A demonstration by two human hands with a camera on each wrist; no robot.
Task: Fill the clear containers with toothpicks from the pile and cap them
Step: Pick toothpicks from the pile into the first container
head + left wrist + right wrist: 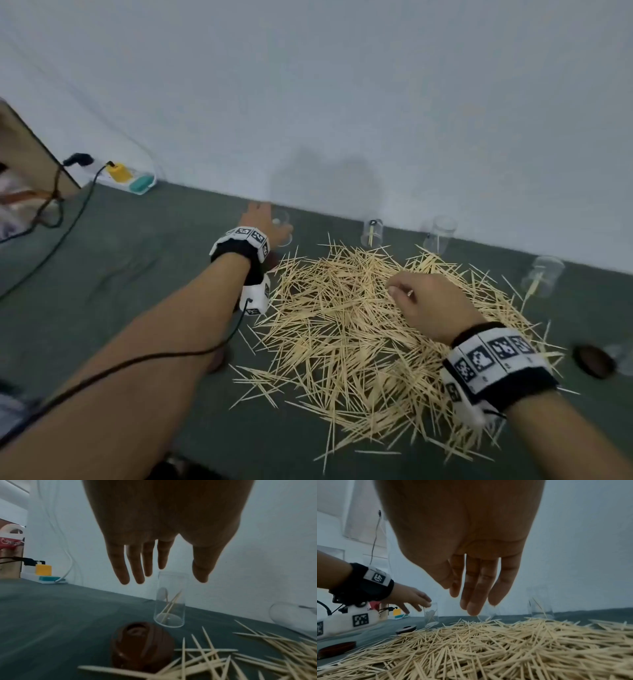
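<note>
Thin pale wooden toothpicks [370,329], pointed at both ends, heaped loosely in a wide tangled pile on a dull grey-green table [120,274]. Directly beneath the right hand [435,308], which hovers over the pile's far middle with relaxed fingers pointing down and nothing held, as the right wrist view shows.

Just ahead of the left hand [263,222], a small clear cylindrical container [170,600], smooth-walled and upright, with a few toothpicks leaning inside. Left hand [163,534] open, fingers straight and spread above and around the container's rim; whether the fingertips touch it cannot be told.

Close under the left wrist, at the pile's left edge, a round dark-brown cap [142,646] with a glossy moulded top. A second flat dark cap [337,649] nearer the left forearm.

Beyond the right hand, along the pale wall [342,85], three more clear containers: one [371,233] straight ahead, another [438,234] further right, a third [543,275] off to the right, each with a toothpick or two. Right of the right wrist, another dark cap [594,361].
</note>
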